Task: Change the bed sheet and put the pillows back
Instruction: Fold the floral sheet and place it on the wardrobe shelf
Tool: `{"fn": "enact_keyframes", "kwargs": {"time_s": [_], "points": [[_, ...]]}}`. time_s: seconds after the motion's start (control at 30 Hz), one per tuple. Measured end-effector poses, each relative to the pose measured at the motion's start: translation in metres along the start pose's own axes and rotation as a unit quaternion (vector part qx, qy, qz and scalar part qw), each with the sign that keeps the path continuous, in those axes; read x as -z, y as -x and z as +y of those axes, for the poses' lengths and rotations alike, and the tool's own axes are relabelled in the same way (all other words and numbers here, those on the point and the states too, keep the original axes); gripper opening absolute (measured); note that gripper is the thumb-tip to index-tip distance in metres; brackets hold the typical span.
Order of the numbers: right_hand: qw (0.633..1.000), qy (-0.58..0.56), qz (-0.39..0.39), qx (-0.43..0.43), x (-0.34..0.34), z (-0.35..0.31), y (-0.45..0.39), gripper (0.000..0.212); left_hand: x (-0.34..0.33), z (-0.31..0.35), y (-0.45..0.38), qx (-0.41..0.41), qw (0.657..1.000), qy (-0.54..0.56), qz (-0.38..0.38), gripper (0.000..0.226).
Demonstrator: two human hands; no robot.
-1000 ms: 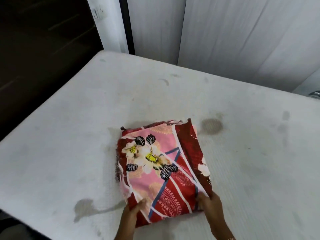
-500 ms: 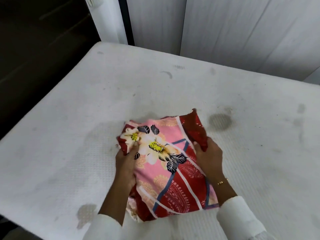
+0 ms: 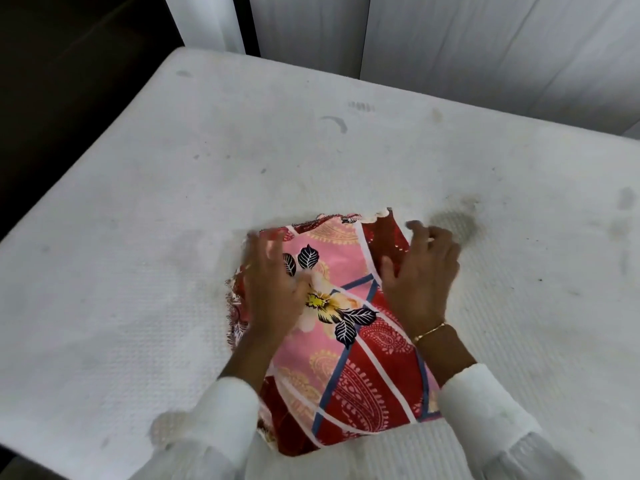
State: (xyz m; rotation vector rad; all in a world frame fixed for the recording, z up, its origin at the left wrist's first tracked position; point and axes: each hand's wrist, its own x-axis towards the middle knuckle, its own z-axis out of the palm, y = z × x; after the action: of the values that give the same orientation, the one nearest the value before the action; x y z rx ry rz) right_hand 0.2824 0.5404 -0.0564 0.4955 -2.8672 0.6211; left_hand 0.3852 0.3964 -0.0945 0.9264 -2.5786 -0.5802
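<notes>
Bare mattress [image 3: 346, 161] open all round folded sheet [image 3: 360, 358]; wall panels [image 3: 485, 46] behind.

The sheet [image 3: 349, 344] in the middle of the frame is soft cloth, matt, printed with pink and red flowers and leaves. Its left edge looks frilly. The mattress [image 3: 173, 209] under it is white cloth with a bumpy, dotted feel and some dull grey stains. The sleeves [image 3: 485, 407] at the bottom are smooth white cloth. The bangle [image 3: 428, 332] on the right wrist is shiny gold metal.
</notes>
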Motion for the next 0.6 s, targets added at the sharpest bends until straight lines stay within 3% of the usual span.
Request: {"fn": "enact_keyframes", "kwargs": {"time_s": [0.07, 0.13, 0.2, 0.3, 0.47, 0.6], "points": [[0.993, 0.012, 0.02, 0.117, -0.007, -0.019, 0.018, 0.02, -0.007, 0.007, -0.027, -0.071, 0.977, -0.053, -0.193, 0.092], [0.983, 0.033, -0.073, 0.166, -0.027, -0.019, 0.044, 0.028, -0.02, 0.006, -0.048, -0.098, 0.946, -0.128, -0.281, 0.107], [0.967, 0.068, -0.161, 0.184, -0.054, -0.004, 0.064, 0.042, -0.031, 0.002, -0.062, -0.107, 0.93, -0.161, -0.314, 0.112], [0.954, 0.104, -0.203, 0.193, -0.079, 0.014, 0.072, 0.053, -0.044, -0.003, -0.068, -0.109, 0.926, -0.136, -0.335, 0.104], [0.953, 0.138, -0.193, 0.189, -0.071, 0.005, 0.074, 0.059, -0.041, -0.001, -0.075, -0.033, 0.928, -0.035, -0.371, 0.062], [0.973, 0.134, -0.162, 0.1, -0.049, 0.017, 0.102, 0.061, -0.025, 0.012, -0.087, 0.026, 0.903, -0.009, -0.428, 0.044]]}}
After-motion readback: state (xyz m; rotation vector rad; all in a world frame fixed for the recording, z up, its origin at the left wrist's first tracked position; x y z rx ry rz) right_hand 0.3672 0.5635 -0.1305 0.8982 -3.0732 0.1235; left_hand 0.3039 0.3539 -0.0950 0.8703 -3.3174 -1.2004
